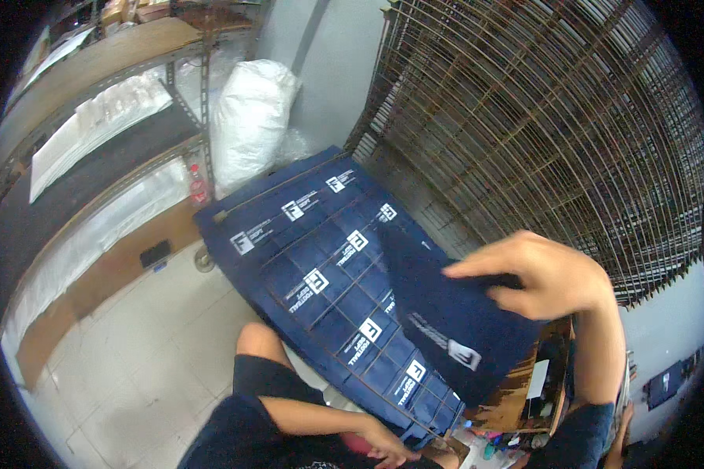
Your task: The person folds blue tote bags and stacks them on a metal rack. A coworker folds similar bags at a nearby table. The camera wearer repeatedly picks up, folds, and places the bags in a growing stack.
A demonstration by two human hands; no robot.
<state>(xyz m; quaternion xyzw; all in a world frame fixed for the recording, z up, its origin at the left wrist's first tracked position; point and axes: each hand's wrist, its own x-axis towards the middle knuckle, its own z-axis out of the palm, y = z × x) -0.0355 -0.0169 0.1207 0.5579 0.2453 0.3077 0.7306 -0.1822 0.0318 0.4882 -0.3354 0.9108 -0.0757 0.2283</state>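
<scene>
Right hand [551, 275] atop loose navy garment [454, 328]

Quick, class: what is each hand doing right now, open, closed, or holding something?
Left hand: low by the knee, fingers spread, holding nothing visible.
Right hand: closed on a flat navy blue package.

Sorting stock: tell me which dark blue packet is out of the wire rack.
The dark blue packet pinched in the right hand, lifted in front of the wire rack; the other packets sit slotted inside.

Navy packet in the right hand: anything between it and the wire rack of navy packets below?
Nothing visible. The right hand holds the navy packet directly over the wire rack; the left hand is low, off to the side.
</scene>
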